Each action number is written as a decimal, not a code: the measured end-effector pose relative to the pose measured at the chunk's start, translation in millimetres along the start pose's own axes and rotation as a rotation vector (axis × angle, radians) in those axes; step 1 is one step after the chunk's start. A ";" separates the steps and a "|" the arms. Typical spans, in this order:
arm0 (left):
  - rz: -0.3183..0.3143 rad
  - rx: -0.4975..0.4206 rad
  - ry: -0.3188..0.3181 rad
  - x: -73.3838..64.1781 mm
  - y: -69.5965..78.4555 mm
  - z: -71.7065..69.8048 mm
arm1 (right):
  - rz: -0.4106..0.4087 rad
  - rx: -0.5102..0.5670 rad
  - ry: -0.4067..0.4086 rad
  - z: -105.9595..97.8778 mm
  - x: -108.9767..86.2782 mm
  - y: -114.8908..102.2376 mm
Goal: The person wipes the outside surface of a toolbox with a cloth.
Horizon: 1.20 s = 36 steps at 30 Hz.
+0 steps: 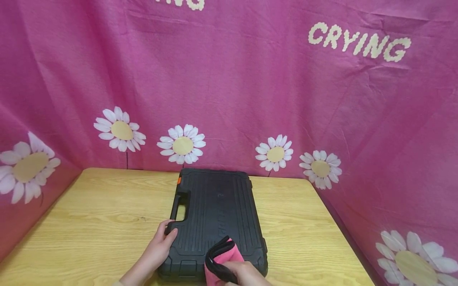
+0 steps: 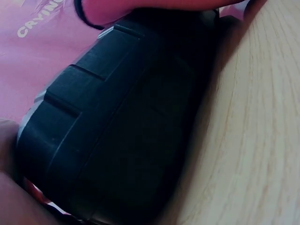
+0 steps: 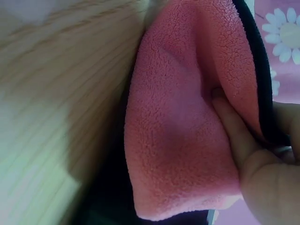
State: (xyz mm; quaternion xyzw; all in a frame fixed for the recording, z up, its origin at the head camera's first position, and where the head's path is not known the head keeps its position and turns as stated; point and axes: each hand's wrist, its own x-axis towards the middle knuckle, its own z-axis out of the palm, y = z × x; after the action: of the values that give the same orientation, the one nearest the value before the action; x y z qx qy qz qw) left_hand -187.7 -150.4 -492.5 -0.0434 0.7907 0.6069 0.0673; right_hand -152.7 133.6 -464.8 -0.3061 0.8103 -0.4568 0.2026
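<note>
A black hard plastic tool case (image 1: 218,210) lies flat on the wooden table, its carry handle on the left side. My left hand (image 1: 162,246) grips the case's left edge just below the handle, thumb on top; the other fingers are mostly hidden. At the near end, my right hand (image 1: 245,274) holds a folded pink fleece cloth (image 3: 178,131) with black edging. The cloth lies against the case's front side and sticks up above its lid. In the left wrist view, the front side of the case (image 2: 84,89) fills the middle, with pink cloth above it.
The light wooden table (image 1: 118,214) stretches out on both sides of the case. A pink curtain (image 1: 229,79) printed with daisies and lettering hangs behind the table and along its left and right sides. An orange latch (image 1: 179,180) shows near the case's far left corner.
</note>
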 end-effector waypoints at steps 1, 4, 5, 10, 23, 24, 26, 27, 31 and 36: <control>0.000 -0.003 0.001 0.4 -0.2 0.2 | 0.002 0.014 -0.019 2.4 3.9 5.3; -0.001 -0.011 0.001 1.2 -1.4 1.0 | -0.010 0.039 -0.069 9.8 16.3 23.0; -0.002 -0.012 0.001 1.2 -1.6 1.2 | -0.016 0.040 -0.078 12.1 19.5 25.4; 0.011 -0.014 0.006 1.1 -2.1 1.7 | -0.056 0.060 -0.099 20.2 28.1 12.1; 0.012 -0.014 0.021 0.0 0.4 2.7 | -0.069 0.085 -0.152 32.2 43.7 -33.3; 0.010 -0.013 0.021 -0.1 0.6 2.8 | -0.083 0.076 -0.158 33.4 46.1 -32.1; 0.015 -0.020 0.020 -0.3 0.5 3.0 | -0.093 0.075 -0.192 36.1 51.6 -25.1; 0.016 -0.020 0.019 -0.2 0.4 3.1 | -0.094 0.079 -0.202 37.8 54.6 -21.7; 0.017 -0.032 0.006 0.1 0.3 3.2 | -0.146 0.043 -0.219 46.2 67.6 0.0; -0.004 -0.033 -0.017 1.1 0.6 0.5 | -0.200 -0.059 -0.180 51.2 72.6 -2.9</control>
State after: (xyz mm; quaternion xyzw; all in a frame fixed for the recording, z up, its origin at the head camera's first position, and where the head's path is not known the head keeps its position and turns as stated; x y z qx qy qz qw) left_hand -188.9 -149.8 -492.2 -0.0409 0.7798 0.6202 0.0745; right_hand -173.6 51.5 -491.5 -0.4307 0.7674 -0.4215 0.2189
